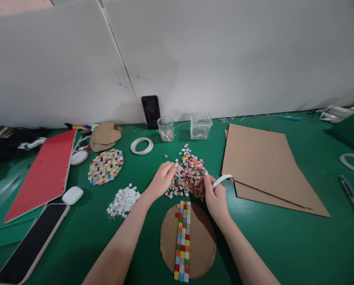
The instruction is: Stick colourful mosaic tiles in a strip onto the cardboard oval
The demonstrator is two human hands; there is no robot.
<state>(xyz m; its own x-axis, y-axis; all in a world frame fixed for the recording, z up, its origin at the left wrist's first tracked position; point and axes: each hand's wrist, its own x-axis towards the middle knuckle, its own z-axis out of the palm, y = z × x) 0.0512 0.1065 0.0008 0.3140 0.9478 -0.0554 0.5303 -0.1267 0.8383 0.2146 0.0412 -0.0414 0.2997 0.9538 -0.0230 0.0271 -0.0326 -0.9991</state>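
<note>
A heap of small multicoloured mosaic tiles (189, 174) lies in the middle of the green table. At its left edge, my left hand (162, 180) has its fingertips pinched together; whatever is between them is too small to name. My right hand (214, 194), fingers curled, is at the heap's right edge with a narrow white tape roll (223, 180) hooked in it. Below the hands lies a round cardboard disc (202, 241), partly shaded. Columns of coloured square tiles (182, 241) run down its middle, and a red tile sticks out at the upper left of the strip.
White tiles (123, 202) are piled left of my forearm, below a tile-covered disc (106, 166). A plastic cup (166, 128), clear box (200, 126) and upright phone (151, 111) stand behind. Cardboard sheets (262, 166) lie right; a red board (44, 174) and another phone (33, 241) left.
</note>
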